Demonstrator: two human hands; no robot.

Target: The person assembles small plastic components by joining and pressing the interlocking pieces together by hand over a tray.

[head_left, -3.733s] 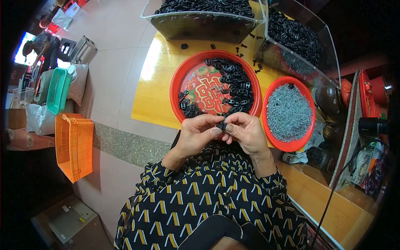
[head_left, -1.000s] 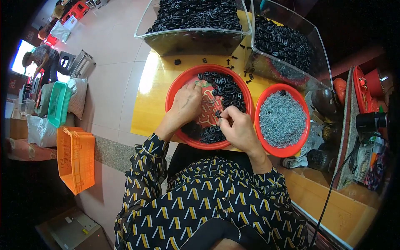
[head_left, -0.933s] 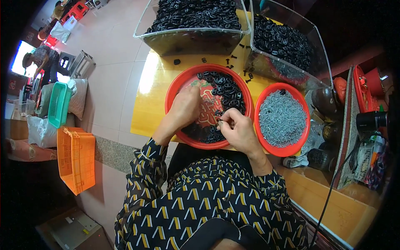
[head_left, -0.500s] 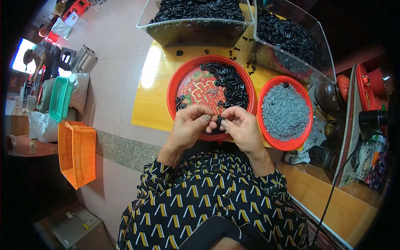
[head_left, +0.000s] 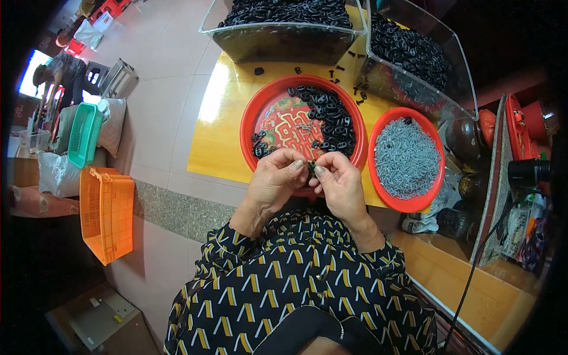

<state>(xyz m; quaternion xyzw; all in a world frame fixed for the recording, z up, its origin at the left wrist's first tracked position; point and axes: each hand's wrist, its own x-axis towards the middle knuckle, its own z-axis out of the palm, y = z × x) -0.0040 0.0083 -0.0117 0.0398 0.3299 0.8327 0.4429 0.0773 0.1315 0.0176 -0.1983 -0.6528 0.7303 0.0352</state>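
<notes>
My left hand and my right hand meet over the near rim of a round red tray. Both are closed, fingertips pinching a small black plastic piece between them; fingers cover most of it. Inside the tray, a heap of black oval two-holed plastic parts lies along the right side, with a smaller cluster at the left. A few tiny silvery bits rest on its patterned middle. Right of it, a red dish holds a pile of small silver screws.
Two clear bins full of black parts stand at the back of the yellow table. Loose black pieces lie before them. On the left floor are an orange crate and a green basket; a person bends beyond.
My fingertips have drawn closer together around the black piece, which now shows less. My left hand has turned slightly inward. The view has shifted a little.
</notes>
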